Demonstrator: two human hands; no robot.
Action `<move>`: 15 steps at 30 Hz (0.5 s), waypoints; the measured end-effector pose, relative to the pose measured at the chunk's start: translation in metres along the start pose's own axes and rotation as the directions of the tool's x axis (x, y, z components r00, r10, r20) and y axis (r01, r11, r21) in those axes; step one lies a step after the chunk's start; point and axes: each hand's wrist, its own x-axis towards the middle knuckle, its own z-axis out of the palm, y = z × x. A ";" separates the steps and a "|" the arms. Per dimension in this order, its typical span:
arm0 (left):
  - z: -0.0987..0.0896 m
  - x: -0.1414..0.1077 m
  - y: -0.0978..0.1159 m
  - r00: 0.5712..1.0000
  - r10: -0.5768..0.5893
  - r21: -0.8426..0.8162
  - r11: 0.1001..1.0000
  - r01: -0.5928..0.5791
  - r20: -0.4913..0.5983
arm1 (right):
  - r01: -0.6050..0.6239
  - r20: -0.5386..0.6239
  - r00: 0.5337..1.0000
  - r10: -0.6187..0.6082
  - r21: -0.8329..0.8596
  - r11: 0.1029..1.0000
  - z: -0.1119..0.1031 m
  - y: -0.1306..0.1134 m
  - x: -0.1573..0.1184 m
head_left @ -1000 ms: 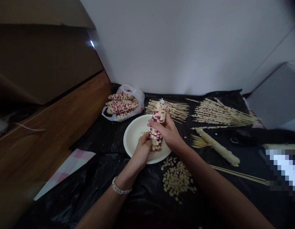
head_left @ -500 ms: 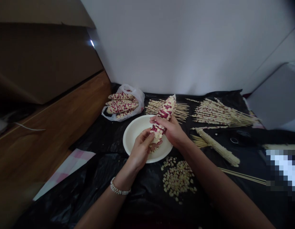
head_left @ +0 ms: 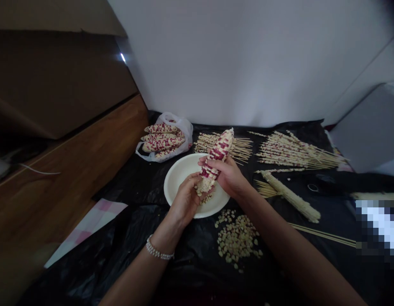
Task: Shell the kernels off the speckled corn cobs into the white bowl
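An ear of corn (head_left: 221, 146) with red and cream kernels is held tilted over a white bowl (head_left: 171, 187). My right hand (head_left: 230, 172) wraps round its middle, the thumb lying across the kernels. My left hand (head_left: 187, 197), with a beaded bracelet on the wrist, is closed about the lower end, where the surface looks pale and stripped. Some loose kernels (head_left: 207, 199) lie in the bowl beneath the hands. In front of the bowl, a heap of kernels (head_left: 238, 238) is spread on black plastic.
A plastic bag (head_left: 184, 127) with several corn ears stands behind the bowl. Kernel-threaded sticks (head_left: 280, 151) lie at the back right. A bare cob (head_left: 292, 197) rests across thin sticks (head_left: 264, 189), and more sticks (head_left: 324, 235) lie nearer. A wooden panel (head_left: 98, 157) borders the left.
The ear has shifted slightly down and left in my hands. My left fingers have moved lower on it, and more of the pale stripped end shows.
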 end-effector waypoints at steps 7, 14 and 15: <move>-0.002 0.001 -0.004 1.000 0.026 0.071 0.997 -0.024 -0.015 | 0.013 0.007 1.000 -0.013 -0.019 1.000 0.002 0.005 -0.003; -0.004 0.000 -0.002 0.999 0.023 0.032 0.999 -0.024 0.035 | 0.004 -0.003 1.000 -0.004 -0.015 1.000 0.002 0.004 -0.001; -0.003 0.000 -0.002 0.999 0.018 0.012 1.000 -0.019 0.042 | 0.003 -0.008 1.000 -0.003 -0.013 1.000 0.002 0.004 -0.001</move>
